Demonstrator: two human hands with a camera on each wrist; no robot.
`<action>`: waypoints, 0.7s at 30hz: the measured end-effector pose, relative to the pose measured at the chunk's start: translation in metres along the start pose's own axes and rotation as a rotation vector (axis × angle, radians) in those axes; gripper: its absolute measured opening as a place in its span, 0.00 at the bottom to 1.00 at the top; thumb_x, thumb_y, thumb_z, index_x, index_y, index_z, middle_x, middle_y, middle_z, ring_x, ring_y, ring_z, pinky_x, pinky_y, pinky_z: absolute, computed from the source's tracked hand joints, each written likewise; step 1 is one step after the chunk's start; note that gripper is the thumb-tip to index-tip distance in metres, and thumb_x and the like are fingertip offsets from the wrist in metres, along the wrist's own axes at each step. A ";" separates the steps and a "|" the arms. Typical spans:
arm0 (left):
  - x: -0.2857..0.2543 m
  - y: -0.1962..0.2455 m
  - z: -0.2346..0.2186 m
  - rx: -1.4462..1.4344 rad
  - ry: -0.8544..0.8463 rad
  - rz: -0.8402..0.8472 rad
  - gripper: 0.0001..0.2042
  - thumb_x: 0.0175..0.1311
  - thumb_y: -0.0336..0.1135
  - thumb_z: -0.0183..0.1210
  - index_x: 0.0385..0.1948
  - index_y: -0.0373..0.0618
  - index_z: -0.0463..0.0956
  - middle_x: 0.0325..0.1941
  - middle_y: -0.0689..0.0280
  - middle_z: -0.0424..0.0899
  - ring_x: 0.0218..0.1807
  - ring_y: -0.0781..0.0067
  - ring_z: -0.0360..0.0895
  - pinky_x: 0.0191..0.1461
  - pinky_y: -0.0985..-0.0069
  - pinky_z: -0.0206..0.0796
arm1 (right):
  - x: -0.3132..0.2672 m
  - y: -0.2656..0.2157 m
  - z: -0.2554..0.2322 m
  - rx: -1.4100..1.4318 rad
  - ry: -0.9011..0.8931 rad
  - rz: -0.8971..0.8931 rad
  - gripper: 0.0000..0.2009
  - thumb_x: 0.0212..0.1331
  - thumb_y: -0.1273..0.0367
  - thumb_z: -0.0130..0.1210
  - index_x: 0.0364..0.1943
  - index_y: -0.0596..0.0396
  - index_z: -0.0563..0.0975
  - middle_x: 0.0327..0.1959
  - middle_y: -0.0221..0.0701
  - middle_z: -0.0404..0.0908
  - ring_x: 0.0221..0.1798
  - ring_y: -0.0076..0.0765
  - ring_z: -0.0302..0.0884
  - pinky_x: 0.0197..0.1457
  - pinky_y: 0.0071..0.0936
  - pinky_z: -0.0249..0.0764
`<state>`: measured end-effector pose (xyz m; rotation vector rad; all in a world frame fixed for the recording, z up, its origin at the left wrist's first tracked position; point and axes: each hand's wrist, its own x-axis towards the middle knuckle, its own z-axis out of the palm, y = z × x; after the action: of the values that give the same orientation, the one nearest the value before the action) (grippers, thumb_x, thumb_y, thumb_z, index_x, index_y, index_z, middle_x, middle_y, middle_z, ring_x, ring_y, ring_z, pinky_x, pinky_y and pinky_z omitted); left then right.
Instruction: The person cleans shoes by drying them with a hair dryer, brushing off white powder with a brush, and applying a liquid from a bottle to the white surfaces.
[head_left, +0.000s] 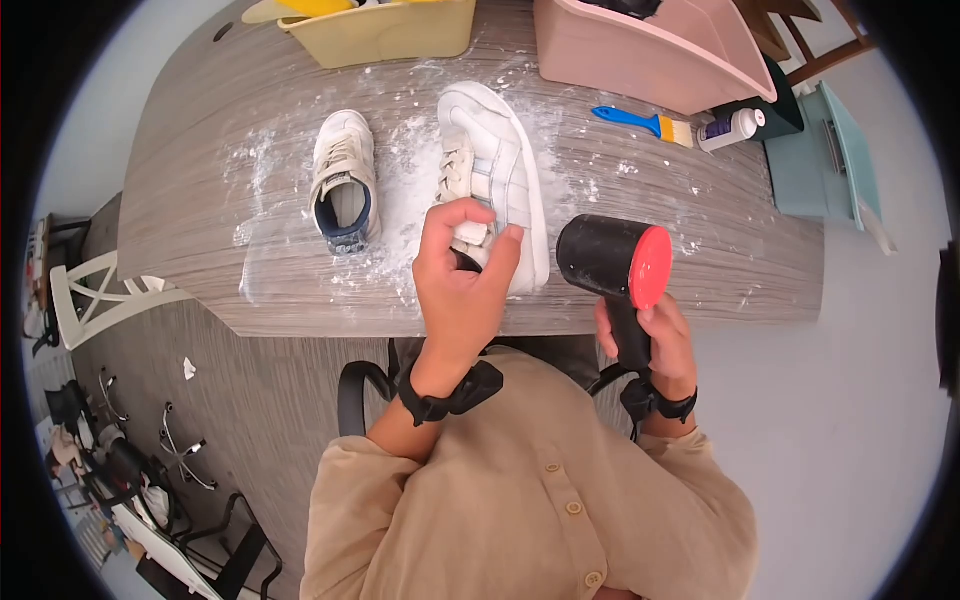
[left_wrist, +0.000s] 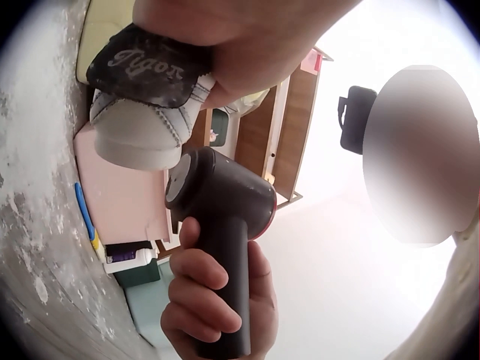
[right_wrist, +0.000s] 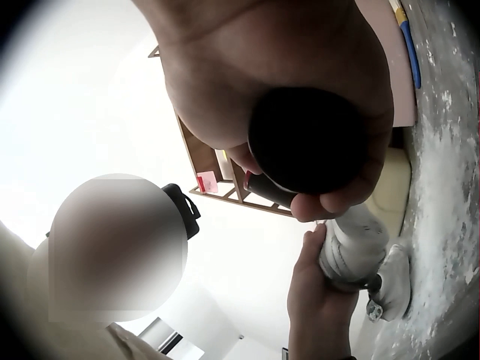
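Note:
My left hand (head_left: 462, 290) grips a white lace-up sneaker (head_left: 505, 165) at its ankle opening, the toe pointing away from me. Dark lettering marks the sneaker's heel tab (left_wrist: 150, 69) in the left wrist view. In my right hand (head_left: 672, 345) is a black pistol-shaped handheld device (head_left: 600, 250) with a red round end, its handle wrapped by the fingers. The device's grey flat face points toward the sneaker, a short gap between them in the head view. A second white sneaker (head_left: 345, 133) with a dark blue lining sits upright to the left.
White powder or residue is smeared over the wood-grain table (head_left: 200, 180). At the back stand a yellow bin (head_left: 390, 38) and a pink bin (head_left: 640, 65). A blue-handled brush (head_left: 630, 120) and a white bottle (head_left: 730, 130) lie at the right, near a teal drawer unit (head_left: 820, 160).

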<state>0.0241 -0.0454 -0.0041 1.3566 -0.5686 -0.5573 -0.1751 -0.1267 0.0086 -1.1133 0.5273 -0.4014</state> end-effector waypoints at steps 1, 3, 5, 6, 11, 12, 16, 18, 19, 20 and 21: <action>0.000 0.003 0.001 0.010 0.012 0.007 0.11 0.55 0.24 0.62 0.36 0.43 0.70 0.28 0.74 0.75 0.19 0.94 0.61 0.18 0.89 0.50 | 0.001 0.002 0.002 -0.001 0.012 -0.005 0.17 0.64 0.62 0.44 0.45 0.66 0.68 0.33 0.38 0.73 0.25 0.28 0.69 0.33 0.24 0.66; -0.001 0.005 0.001 0.045 0.020 0.023 0.10 0.55 0.25 0.62 0.36 0.43 0.71 0.27 0.74 0.74 0.17 0.95 0.59 0.17 0.88 0.48 | 0.000 0.005 0.005 -0.025 0.022 -0.014 0.17 0.65 0.62 0.44 0.45 0.65 0.68 0.33 0.37 0.73 0.25 0.28 0.69 0.33 0.24 0.66; -0.001 0.005 0.001 0.093 0.016 0.047 0.10 0.55 0.25 0.62 0.36 0.43 0.72 0.25 0.74 0.74 0.15 0.94 0.59 0.16 0.88 0.48 | 0.000 0.008 0.006 -0.073 0.012 -0.025 0.17 0.65 0.61 0.44 0.44 0.65 0.69 0.33 0.37 0.73 0.25 0.28 0.69 0.33 0.24 0.65; -0.002 0.005 0.001 0.100 0.012 0.050 0.10 0.55 0.25 0.62 0.36 0.43 0.72 0.24 0.74 0.74 0.15 0.94 0.58 0.16 0.87 0.48 | 0.000 0.008 0.006 -0.079 0.004 -0.032 0.17 0.65 0.61 0.45 0.44 0.64 0.69 0.33 0.37 0.73 0.25 0.27 0.69 0.32 0.24 0.65; -0.003 0.006 0.002 0.172 0.007 0.072 0.09 0.54 0.26 0.62 0.35 0.44 0.73 0.17 0.74 0.73 0.12 0.92 0.58 0.16 0.85 0.49 | -0.001 0.011 0.008 -0.102 -0.008 -0.066 0.17 0.66 0.60 0.45 0.42 0.64 0.70 0.32 0.36 0.73 0.25 0.27 0.68 0.32 0.23 0.65; -0.004 0.006 0.002 0.171 -0.006 0.076 0.09 0.54 0.25 0.62 0.35 0.43 0.72 0.21 0.74 0.73 0.15 0.93 0.59 0.17 0.87 0.49 | -0.002 0.012 0.008 -0.086 -0.013 -0.065 0.17 0.66 0.60 0.45 0.42 0.64 0.70 0.32 0.36 0.73 0.26 0.27 0.68 0.32 0.23 0.65; -0.004 0.010 0.002 0.201 -0.037 0.082 0.10 0.54 0.24 0.62 0.35 0.42 0.71 0.30 0.76 0.74 0.20 0.95 0.59 0.19 0.90 0.48 | -0.004 0.016 0.007 -0.051 -0.018 -0.056 0.17 0.65 0.60 0.46 0.41 0.64 0.70 0.31 0.36 0.73 0.26 0.27 0.68 0.32 0.23 0.65; -0.004 0.013 0.001 0.213 -0.037 0.086 0.09 0.54 0.25 0.62 0.35 0.43 0.72 0.25 0.75 0.73 0.17 0.93 0.59 0.18 0.88 0.49 | -0.004 0.017 0.006 -0.057 -0.020 -0.055 0.17 0.64 0.60 0.46 0.41 0.64 0.70 0.31 0.36 0.73 0.26 0.27 0.69 0.32 0.24 0.65; -0.003 0.013 0.001 0.209 -0.040 0.091 0.09 0.54 0.25 0.62 0.35 0.45 0.73 0.21 0.74 0.73 0.15 0.91 0.60 0.17 0.86 0.50 | -0.004 0.017 0.006 -0.062 -0.019 -0.057 0.17 0.64 0.60 0.46 0.40 0.64 0.70 0.31 0.36 0.73 0.26 0.27 0.69 0.32 0.24 0.65; -0.003 0.013 0.000 0.207 -0.045 0.094 0.09 0.54 0.26 0.61 0.35 0.46 0.73 0.16 0.73 0.72 0.13 0.89 0.60 0.17 0.84 0.52 | -0.005 0.017 0.006 -0.065 -0.017 -0.059 0.17 0.64 0.60 0.46 0.40 0.64 0.71 0.31 0.36 0.73 0.26 0.27 0.69 0.32 0.24 0.65; -0.003 0.013 0.000 0.210 -0.045 0.103 0.09 0.54 0.26 0.61 0.35 0.46 0.73 0.16 0.72 0.72 0.12 0.89 0.60 0.17 0.84 0.52 | -0.005 0.018 0.006 -0.068 -0.014 -0.065 0.16 0.63 0.60 0.47 0.40 0.64 0.71 0.31 0.36 0.73 0.26 0.27 0.69 0.32 0.24 0.65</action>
<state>0.0226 -0.0421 0.0091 1.5058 -0.7462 -0.4544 -0.1745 -0.1127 -0.0052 -1.2007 0.4966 -0.4351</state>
